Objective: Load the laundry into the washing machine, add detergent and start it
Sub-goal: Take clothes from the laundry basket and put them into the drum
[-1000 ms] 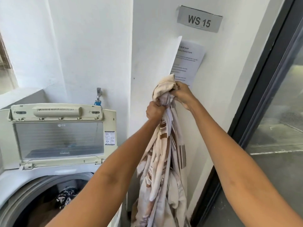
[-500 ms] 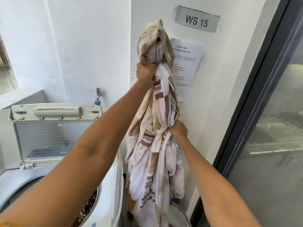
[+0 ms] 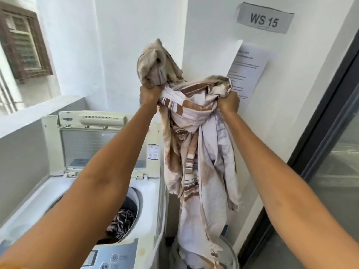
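A long white sheet with brown stripes (image 3: 196,152) hangs in the air to the right of the washing machine. My left hand (image 3: 149,94) grips it near its bunched top, and my right hand (image 3: 229,102) grips a fold at about the same height. Its lower end trails into a grey laundry basket (image 3: 232,251) on the floor. The top-loading washing machine (image 3: 149,200) stands at lower left with its lid (image 3: 101,144) raised. Dark patterned clothes (image 3: 122,222) lie in the drum. The control panel (image 3: 114,257) shows at the bottom edge.
A white wall corner stands right behind the sheet, with a "WS 15" sign (image 3: 264,20) and a printed notice (image 3: 246,74). A dark-framed glass door (image 3: 330,133) runs along the right. A ledge and a window (image 3: 23,41) are at upper left.
My right hand has come up from the sheet's middle to the level of my left hand, lifting more cloth. The view has shifted left and the drum shows more.
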A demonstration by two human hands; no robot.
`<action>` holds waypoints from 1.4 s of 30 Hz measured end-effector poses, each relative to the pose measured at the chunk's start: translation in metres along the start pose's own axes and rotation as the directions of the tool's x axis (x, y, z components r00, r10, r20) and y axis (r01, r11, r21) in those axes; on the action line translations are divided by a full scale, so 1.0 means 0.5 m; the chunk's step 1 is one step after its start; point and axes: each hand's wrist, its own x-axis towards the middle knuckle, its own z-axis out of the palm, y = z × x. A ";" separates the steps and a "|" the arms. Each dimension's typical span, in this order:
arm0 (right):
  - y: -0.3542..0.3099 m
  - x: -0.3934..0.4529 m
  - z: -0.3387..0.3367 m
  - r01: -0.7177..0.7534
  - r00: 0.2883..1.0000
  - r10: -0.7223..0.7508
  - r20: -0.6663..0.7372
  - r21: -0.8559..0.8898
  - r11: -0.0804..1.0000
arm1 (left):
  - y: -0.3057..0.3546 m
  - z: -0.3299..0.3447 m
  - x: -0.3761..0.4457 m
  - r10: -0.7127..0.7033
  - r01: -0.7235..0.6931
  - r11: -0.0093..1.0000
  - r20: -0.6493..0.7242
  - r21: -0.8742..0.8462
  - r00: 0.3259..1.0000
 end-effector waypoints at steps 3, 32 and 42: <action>-0.032 0.004 0.014 0.139 0.985 -0.119 0.124 -0.166 0.976 | 0.003 -0.063 0.007 -0.004 0.003 1.000 -0.041 -0.014 0.999; 0.367 -0.074 -0.020 -0.131 0.979 0.166 0.117 -0.260 0.957 | 0.000 0.283 -0.087 0.047 -0.063 0.997 0.302 0.047 0.952; 0.302 0.035 -0.091 -0.004 0.844 0.212 0.492 -0.389 0.921 | -0.018 0.246 -0.065 0.068 -0.132 0.949 0.223 0.286 0.972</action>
